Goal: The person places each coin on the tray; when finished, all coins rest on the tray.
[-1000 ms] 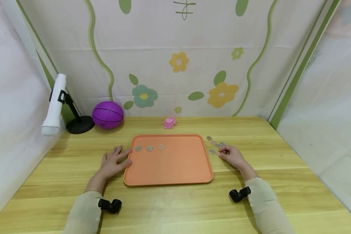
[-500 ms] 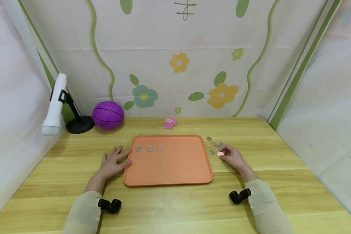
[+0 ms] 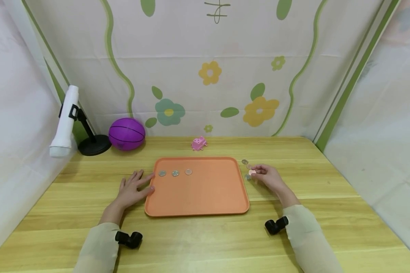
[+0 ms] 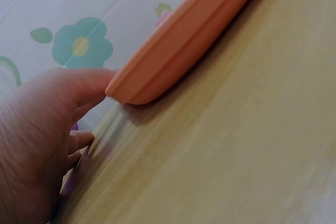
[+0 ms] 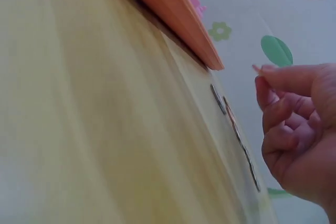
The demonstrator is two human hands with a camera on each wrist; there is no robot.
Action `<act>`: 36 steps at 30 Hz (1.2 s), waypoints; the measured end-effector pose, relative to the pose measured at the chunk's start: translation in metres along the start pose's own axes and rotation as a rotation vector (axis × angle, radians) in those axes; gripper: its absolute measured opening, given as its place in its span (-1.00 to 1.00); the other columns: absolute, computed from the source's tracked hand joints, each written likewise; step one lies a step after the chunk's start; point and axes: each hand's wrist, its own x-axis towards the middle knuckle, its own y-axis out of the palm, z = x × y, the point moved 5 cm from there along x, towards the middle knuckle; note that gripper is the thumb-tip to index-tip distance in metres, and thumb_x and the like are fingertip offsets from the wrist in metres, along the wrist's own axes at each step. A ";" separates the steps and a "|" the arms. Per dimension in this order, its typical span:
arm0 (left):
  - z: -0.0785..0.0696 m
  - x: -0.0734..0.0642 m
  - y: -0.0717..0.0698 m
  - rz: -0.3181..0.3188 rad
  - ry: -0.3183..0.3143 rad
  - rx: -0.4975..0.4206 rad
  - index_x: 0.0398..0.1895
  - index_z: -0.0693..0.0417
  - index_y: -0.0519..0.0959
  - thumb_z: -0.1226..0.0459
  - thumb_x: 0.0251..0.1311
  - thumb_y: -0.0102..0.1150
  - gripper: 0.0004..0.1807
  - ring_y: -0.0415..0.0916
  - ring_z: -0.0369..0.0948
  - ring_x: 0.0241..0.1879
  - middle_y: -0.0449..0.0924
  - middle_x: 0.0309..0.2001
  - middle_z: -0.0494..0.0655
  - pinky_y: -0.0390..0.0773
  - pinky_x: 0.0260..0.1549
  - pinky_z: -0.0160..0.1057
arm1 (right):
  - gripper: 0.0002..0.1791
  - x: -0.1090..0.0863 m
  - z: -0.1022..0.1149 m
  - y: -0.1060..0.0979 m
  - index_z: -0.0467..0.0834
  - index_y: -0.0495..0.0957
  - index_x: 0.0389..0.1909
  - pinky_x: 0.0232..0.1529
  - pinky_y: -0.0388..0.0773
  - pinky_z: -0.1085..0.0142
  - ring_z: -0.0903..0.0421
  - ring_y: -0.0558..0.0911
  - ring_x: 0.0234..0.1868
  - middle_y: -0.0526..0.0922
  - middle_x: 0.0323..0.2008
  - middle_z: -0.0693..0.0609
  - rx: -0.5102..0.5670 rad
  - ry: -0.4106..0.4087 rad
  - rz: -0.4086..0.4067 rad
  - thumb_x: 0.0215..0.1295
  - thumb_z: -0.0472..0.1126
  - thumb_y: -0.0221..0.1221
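Note:
My right hand (image 3: 272, 180) pinches a copper-coloured coin (image 3: 252, 172) between thumb and fingertips, just past the right rim of the orange tray (image 3: 205, 197). In the right wrist view that coin (image 5: 256, 69) shows edge-on, raised above the table, with the other fingers curled. Loose coins (image 3: 245, 161) lie on the table beneath and beside this hand, which partly hides them. My left hand (image 3: 130, 192) rests at the tray's left rim, fingers spread and thumb touching the edge. Inside the tray, a silver coin (image 3: 162, 173), a second silver coin (image 3: 175, 173) and a copper-toned coin (image 3: 188, 171) form a row near the back.
Behind the tray stands a small pink toy (image 3: 199, 143). A purple ball (image 3: 126, 134) sits at the back left, beside a white microphone-shaped object (image 3: 65, 121) on a black stand (image 3: 94, 145). A flowered cloth (image 3: 191, 45) hangs along the table's back edge.
The right hand has picked the copper coin up off the table and carried it slightly left and up towards the tray. The left hand and the tray have stayed put.

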 end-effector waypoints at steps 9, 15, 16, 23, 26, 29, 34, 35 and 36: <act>0.000 0.000 0.000 0.001 0.003 0.002 0.21 -0.04 0.27 -0.04 0.07 0.01 -0.38 -0.26 0.17 0.23 -0.08 0.26 0.27 -0.40 0.00 0.24 | -0.55 0.015 0.036 0.032 -0.28 0.41 -0.05 -0.24 0.41 0.14 -0.02 0.43 -0.18 0.46 -0.25 -0.09 0.154 0.022 0.096 0.07 -0.13 0.19; 0.001 0.001 0.000 -0.004 0.008 0.001 0.21 -0.04 0.28 -0.04 0.07 0.02 -0.38 -0.26 0.17 0.22 -0.07 0.25 0.27 -0.40 0.00 0.24 | -0.57 0.027 0.062 0.057 -0.28 0.44 -0.05 -0.32 0.35 0.12 -0.13 0.43 -0.24 0.51 -0.27 -0.08 0.228 0.037 0.140 0.05 -0.18 0.20; 0.001 0.001 0.000 -0.005 0.007 0.001 0.20 -0.04 0.28 -0.04 0.07 0.02 -0.38 -0.26 0.17 0.22 -0.07 0.25 0.27 -0.40 0.00 0.24 | -0.59 0.028 0.065 0.062 -0.28 0.44 -0.07 -0.38 0.33 0.13 -0.10 0.42 -0.30 0.51 -0.28 -0.07 0.228 0.037 0.148 0.06 -0.19 0.20; 0.000 0.000 -0.001 -0.006 0.009 -0.001 0.20 -0.03 0.28 -0.04 0.06 0.02 -0.38 -0.26 0.18 0.22 -0.07 0.25 0.27 -0.39 0.00 0.25 | -0.67 0.041 0.075 0.097 -0.25 0.50 -0.13 -0.52 0.26 0.28 0.15 0.34 -0.56 0.54 -0.41 -0.03 0.227 0.052 0.186 0.04 -0.25 0.21; -0.001 0.000 -0.001 -0.009 0.013 -0.005 0.20 -0.03 0.28 -0.03 0.07 0.03 -0.39 -0.25 0.18 0.22 -0.06 0.25 0.27 -0.39 0.00 0.25 | -0.69 0.045 0.076 0.111 -0.26 0.51 -0.15 -0.49 0.32 0.27 0.07 0.41 -0.51 0.56 -0.42 -0.03 0.231 0.042 0.199 0.04 -0.27 0.20; -0.002 -0.001 -0.001 -0.006 0.015 -0.007 0.20 -0.02 0.28 -0.02 0.07 0.03 -0.39 -0.25 0.19 0.22 -0.07 0.25 0.28 -0.39 0.00 0.26 | -0.70 0.047 0.074 0.122 -0.28 0.51 -0.15 -0.42 0.38 0.25 -0.02 0.48 -0.37 0.57 -0.39 -0.03 0.231 0.044 0.208 0.05 -0.28 0.19; -0.003 -0.001 -0.002 -0.007 0.017 -0.011 0.20 0.00 0.28 -0.01 0.07 0.03 -0.39 -0.25 0.19 0.22 -0.07 0.24 0.30 -0.39 -0.01 0.26 | -0.66 0.050 0.069 0.135 -0.31 0.50 -0.13 -0.42 0.43 0.28 0.01 0.53 -0.34 0.58 -0.36 -0.05 0.265 0.077 0.222 0.04 -0.29 0.20; -0.003 -0.001 -0.002 -0.009 0.019 -0.012 0.20 0.00 0.28 0.00 0.07 0.03 -0.39 -0.25 0.20 0.22 -0.06 0.24 0.30 -0.39 -0.01 0.26 | -0.66 0.050 0.068 0.137 -0.31 0.50 -0.13 -0.47 0.43 0.30 0.03 0.52 -0.38 0.59 -0.36 -0.05 0.276 0.087 0.228 0.03 -0.29 0.20; -0.003 -0.001 -0.002 -0.010 0.019 -0.012 0.20 0.00 0.28 0.00 0.07 0.03 -0.39 -0.25 0.19 0.22 -0.06 0.24 0.30 -0.39 -0.01 0.26 | -0.65 0.048 0.069 0.138 -0.33 0.49 -0.11 -0.46 0.43 0.30 0.03 0.52 -0.38 0.59 -0.34 -0.08 0.289 0.095 0.236 0.04 -0.30 0.20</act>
